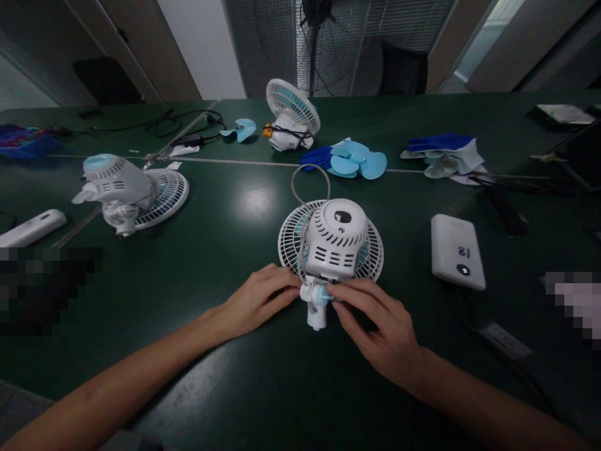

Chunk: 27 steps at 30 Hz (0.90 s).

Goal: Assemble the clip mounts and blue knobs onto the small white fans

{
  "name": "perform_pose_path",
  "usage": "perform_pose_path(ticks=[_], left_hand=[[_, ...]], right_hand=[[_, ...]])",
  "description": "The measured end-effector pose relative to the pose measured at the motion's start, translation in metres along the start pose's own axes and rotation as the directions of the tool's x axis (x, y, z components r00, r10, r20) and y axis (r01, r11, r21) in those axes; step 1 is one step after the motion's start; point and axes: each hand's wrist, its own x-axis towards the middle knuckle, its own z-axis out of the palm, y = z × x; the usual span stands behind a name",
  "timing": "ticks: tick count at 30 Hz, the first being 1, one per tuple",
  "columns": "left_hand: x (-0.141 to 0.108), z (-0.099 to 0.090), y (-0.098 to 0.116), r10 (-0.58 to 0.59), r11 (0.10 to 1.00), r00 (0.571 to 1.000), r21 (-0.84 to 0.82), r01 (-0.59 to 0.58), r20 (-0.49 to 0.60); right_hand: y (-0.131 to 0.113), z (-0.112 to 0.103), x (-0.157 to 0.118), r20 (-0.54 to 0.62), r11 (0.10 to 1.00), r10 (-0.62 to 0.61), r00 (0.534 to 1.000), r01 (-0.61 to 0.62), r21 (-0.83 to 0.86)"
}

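A small white fan (342, 241) lies face down on the green table, its grille under the vented motor housing and its clamp joint (315, 307) toward me. My left hand (265, 293) presses its fingertips to the left side of that joint, thumb and fingers closed in on it. Between the thumb and fingers of my right hand (380, 326) is a light-blue wing knob (323, 295) on the joint's right side. A grey cord (310, 168) loops up behind the fan. My fingertips partly cover the knob.
A second fan (124, 191) lies at left, and a third (291, 116) stands at the back. Light-blue blades (357, 160), gloves (444, 153) and a white power bank (457, 250) lie around. A white bar (32, 228) is at far left, cables (164, 122) behind.
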Motion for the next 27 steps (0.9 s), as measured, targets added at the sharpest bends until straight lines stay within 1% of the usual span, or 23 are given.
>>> perform_pose_path(ticks=[3, 6, 10, 17, 23, 27], left_hand=[[-0.0001, 0.0001, -0.0004, 0.005, 1.0, 1.0, -0.007, -0.005, 0.001], [-0.0005, 0.0005, -0.001, -0.001, 1.0, 1.0, -0.007, 0.001, 0.003], [-0.0005, 0.0006, -0.0009, 0.001, 1.0, 1.0, 0.008, -0.001, 0.001], [0.0, -0.0005, -0.0001, -0.002, 1.0, 1.0, 0.013, 0.002, 0.008], [-0.0009, 0.0006, -0.0016, -0.005, 1.0, 1.0, 0.018, 0.005, 0.01], [-0.0001, -0.0001, -0.0006, 0.003, 1.0, 1.0, 0.024, -0.003, 0.002]], right_hand=[[0.0013, -0.0012, 0.0002, 0.02, 0.999, -0.041, 0.999, 0.041, 0.013], [0.0025, -0.0025, 0.001, 0.037, 0.998, -0.053, 0.998, 0.052, 0.039], [0.0031, -0.0028, 0.0014, 0.045, 0.997, -0.046, 0.998, 0.043, 0.059], [0.0017, -0.0021, 0.0024, 0.04, 0.996, 0.003, 0.999, -0.006, 0.086], [0.0, -0.0025, 0.0053, 0.005, 0.996, 0.009, 1.0, -0.009, 0.094], [-0.0003, -0.0021, 0.0055, 0.007, 0.992, 0.035, 0.999, -0.035, 0.12]])
